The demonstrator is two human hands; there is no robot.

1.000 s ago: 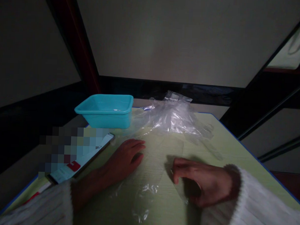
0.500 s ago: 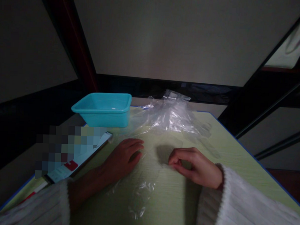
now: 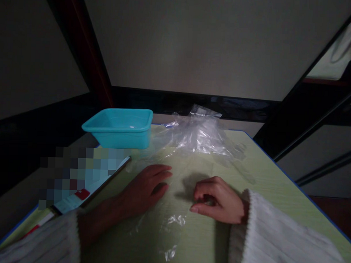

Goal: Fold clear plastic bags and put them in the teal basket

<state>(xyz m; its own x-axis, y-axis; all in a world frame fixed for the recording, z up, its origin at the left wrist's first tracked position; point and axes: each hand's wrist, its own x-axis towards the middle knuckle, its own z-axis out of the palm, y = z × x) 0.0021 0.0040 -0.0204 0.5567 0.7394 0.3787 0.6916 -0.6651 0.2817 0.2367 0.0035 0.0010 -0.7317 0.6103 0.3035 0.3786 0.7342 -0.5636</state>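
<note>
A thin, see-through plastic glove (image 3: 174, 219) seems to lie flat on the table between my hands; its outline is faint apart from a few shiny creases. My left hand (image 3: 150, 184) rests at its left side, fingers stretched forward and thumb apart, with nothing visible in its grasp. To the right, my right hand (image 3: 216, 200) hovers low over the tabletop. Its fingers are curled, but a gap shows between thumb and forefinger, and I see nothing between them. Farther back sits a crumpled heap of clear plastic gloves (image 3: 202, 136), finger shapes spreading toward me.
A turquoise plastic basin (image 3: 120, 139) stands at the back left of the pale yellow table (image 3: 276, 211), which has a blue edge. Left of my left arm lies a phone-like device (image 3: 72, 202) with a lit screen, partly blurred out. A wall rises behind the table.
My right hand has moved slightly left and nearer to me, and its pinch on the clear plastic has loosened, thumb now apart. The near plastic has shifted slightly right. My left hand has barely moved.
</note>
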